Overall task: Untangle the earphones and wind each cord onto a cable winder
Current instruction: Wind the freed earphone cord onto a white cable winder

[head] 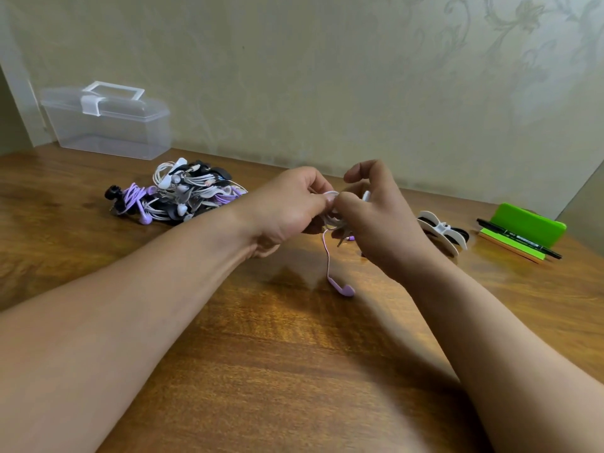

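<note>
We see a white cable winder (331, 204) held above the middle of the wooden table (294, 354), pinched between both hands and mostly hidden by them. A pale pink cord (326, 253) hangs down from it and ends in a lilac earbud (343, 290) that lies on the tabletop just below the hands. Our left hand (287, 207) has its fingers curled tightly around the winder and the cord gathered on it, thumb pressed toward the top. Our right hand (379, 217) meets it from the other side, thumb and forefinger closed narrowly on the winder's edge, while the remaining fingers arch loosely above. A small plug tip seems to poke out under the right hand, though it is too small for us to be sure. To the left, well apart from the hands, sits a pile of earphones (178, 192) in white, lilac and black, some already wrapped on winders. Behind that pile, against the wall, stands a clear plastic box (108, 120) with a handle on its lid. To the right lie spare winders (443, 232), white and black, and beyond them a green holder (529, 223) with a black marker (519, 238) resting on a sticky-note pad.
</note>
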Available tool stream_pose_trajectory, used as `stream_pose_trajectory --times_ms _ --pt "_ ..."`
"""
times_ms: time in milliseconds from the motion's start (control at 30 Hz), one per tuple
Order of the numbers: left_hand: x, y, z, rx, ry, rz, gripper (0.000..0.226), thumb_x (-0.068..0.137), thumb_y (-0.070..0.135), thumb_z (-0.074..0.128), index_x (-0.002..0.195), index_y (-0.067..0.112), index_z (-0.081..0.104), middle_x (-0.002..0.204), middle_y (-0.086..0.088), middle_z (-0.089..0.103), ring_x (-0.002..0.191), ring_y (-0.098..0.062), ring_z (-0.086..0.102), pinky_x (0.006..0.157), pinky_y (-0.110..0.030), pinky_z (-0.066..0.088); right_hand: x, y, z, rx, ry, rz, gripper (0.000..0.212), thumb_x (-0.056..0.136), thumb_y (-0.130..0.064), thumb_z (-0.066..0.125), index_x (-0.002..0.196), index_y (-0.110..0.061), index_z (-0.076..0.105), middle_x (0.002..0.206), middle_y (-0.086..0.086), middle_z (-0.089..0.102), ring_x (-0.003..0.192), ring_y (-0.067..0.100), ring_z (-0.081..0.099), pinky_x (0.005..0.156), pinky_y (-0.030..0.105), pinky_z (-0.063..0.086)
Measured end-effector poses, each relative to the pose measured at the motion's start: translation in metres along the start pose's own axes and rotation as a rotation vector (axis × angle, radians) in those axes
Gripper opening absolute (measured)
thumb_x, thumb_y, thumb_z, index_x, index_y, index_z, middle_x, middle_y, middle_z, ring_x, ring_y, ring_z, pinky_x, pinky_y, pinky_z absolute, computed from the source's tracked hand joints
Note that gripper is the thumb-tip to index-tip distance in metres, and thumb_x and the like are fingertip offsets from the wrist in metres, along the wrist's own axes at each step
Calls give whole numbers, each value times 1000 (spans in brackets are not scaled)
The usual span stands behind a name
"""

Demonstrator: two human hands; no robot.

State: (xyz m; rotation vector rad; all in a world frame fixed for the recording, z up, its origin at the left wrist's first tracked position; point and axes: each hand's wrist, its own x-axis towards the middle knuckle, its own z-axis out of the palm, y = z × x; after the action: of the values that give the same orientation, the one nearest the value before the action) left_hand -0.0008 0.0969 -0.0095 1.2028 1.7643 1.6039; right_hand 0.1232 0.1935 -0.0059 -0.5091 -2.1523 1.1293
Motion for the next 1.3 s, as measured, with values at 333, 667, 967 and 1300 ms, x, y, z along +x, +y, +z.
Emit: stream_pose_trajectory --times_ms 333,667,967,1300 --pt "0 -3 -1 391 112 143 9 98 31 63 94 23 59 87 4 66 81 -19 59 72 -36 49 0 5 -1 -117 -1 -52 27 100 -26 63 121 -19 47 110 4 64 80 9 66 60 16 49" --pt "-9 3 11 495 169 293 9 103 24 55 97 19 58 81 5 64 76 -20 59 63 -37 46 4 7 4 -280 112 -125 21 105 -32 55 117 -18 46 100 -3 65 86 16 64 69 33 48" --pt "-11 1 14 269 94 123 29 94 3 52 83 29 57 80 2 64 80 -22 67 70 -37 55 -1 0 6 -537 78 -219 75 90 -87 22 120 -23 47 97 -7 66 88 18 60 72 39 42" --pt "-15 8 20 -25 -31 -105 27 105 7 36 107 2 62 78 -9 62 63 -16 61 60 -28 54 5 -3 1 -422 -70 -73 58 106 -67 15 116 -23 50 101 -2 64 95 21 61 83 46 47"
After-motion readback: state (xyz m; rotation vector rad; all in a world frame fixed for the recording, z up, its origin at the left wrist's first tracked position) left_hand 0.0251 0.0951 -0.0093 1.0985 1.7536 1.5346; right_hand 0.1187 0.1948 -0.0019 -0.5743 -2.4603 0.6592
